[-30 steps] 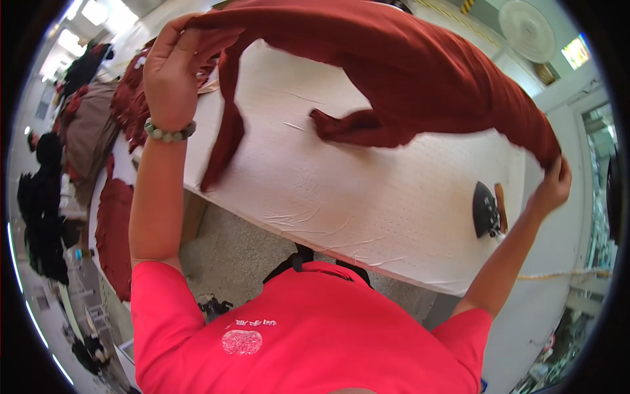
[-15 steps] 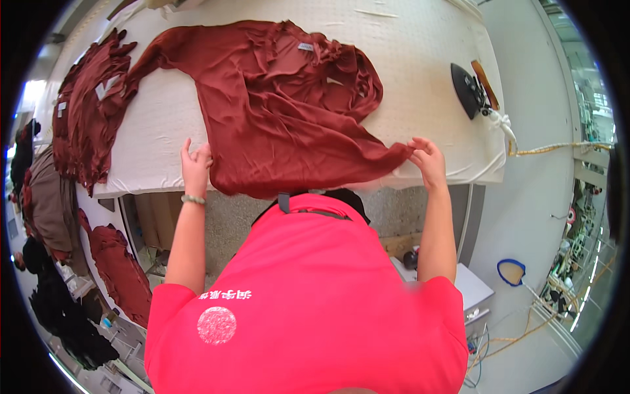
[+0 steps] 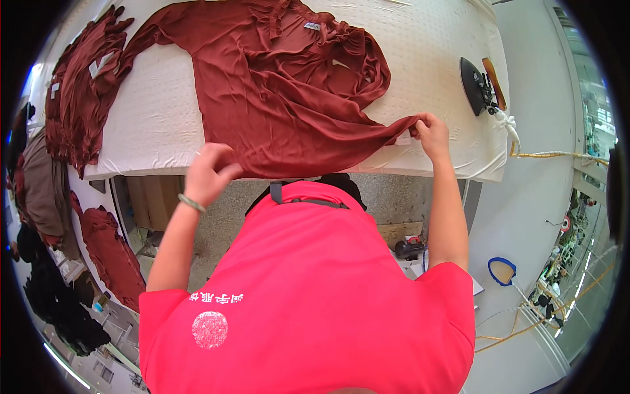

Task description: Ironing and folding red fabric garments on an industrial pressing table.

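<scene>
A dark red blouse [image 3: 275,118] with a ruffled neckline lies spread and wrinkled on the white padded table [image 3: 154,111]. At its lower right corner, my right hand [image 3: 434,136] pinches the cloth and holds it slightly raised, pulled out to the right. A small white label [image 3: 403,138] shows under that edge. My left hand [image 3: 210,172] is over the blouse's lower left corner, thumb and curled fingers apart; whether it touches the hem I cannot tell. A neck label [image 3: 312,26] shows inside the collar.
A black iron [image 3: 474,85] with a wooden handle rests at the table's right, its wrapped hose [image 3: 558,155] running off rightward. More dark red garments [image 3: 85,92] are heaped at the left end. Another red garment [image 3: 113,253] and black cloth [image 3: 59,302] hang lower left.
My right hand has lifted the blouse's corner up and away, uncovering a white label. My left hand has moved in over the lower left corner. The whole view has shifted slightly.
</scene>
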Demonstrator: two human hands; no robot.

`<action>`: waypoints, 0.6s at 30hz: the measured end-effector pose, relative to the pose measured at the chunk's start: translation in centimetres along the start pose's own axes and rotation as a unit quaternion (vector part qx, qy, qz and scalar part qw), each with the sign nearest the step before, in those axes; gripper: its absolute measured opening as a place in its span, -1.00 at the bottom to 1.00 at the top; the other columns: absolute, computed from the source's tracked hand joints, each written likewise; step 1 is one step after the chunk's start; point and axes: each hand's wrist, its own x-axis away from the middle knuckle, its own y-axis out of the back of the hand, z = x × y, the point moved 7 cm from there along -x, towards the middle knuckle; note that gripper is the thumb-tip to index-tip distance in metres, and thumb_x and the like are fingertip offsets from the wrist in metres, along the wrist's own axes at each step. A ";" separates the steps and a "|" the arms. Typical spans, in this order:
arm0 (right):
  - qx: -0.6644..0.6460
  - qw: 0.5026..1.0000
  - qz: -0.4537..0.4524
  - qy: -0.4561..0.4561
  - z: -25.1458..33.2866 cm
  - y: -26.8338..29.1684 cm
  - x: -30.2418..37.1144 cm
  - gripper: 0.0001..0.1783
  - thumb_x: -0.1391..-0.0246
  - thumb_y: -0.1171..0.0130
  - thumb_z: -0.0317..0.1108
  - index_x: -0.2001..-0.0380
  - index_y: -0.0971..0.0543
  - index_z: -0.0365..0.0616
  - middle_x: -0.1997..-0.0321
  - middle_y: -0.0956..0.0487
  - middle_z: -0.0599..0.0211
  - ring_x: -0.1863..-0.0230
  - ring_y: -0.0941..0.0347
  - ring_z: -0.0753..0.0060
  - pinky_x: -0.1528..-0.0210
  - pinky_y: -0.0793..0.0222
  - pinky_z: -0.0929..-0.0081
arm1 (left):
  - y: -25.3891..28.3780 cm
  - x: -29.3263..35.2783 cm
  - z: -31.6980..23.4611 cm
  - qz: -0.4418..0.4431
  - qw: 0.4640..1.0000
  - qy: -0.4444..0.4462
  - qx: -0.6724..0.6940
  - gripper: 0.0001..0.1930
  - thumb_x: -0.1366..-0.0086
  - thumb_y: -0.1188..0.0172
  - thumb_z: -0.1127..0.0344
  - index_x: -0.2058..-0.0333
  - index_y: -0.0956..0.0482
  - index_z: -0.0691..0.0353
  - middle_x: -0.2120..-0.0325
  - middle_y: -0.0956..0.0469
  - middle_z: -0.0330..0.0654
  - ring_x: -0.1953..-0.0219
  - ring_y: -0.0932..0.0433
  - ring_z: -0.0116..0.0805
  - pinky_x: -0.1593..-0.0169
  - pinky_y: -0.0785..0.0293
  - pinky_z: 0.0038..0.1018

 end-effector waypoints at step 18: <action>-0.221 0.972 -0.051 0.070 15.8 7.1 -3.6 -0.67 -0.32 0.04 -0.48 -0.01 -0.66 -0.21 0.47 -0.60 0.39 0.59 -0.31 0.75 0.58 -0.15 0.74 | 6.2 -12.2 -1.9 -0.267 0.962 -0.019 0.055 -0.80 -0.48 -0.09 0.24 0.14 -0.61 0.21 0.19 -0.65 -0.13 0.18 -0.60 -0.34 0.05 -0.49 -0.42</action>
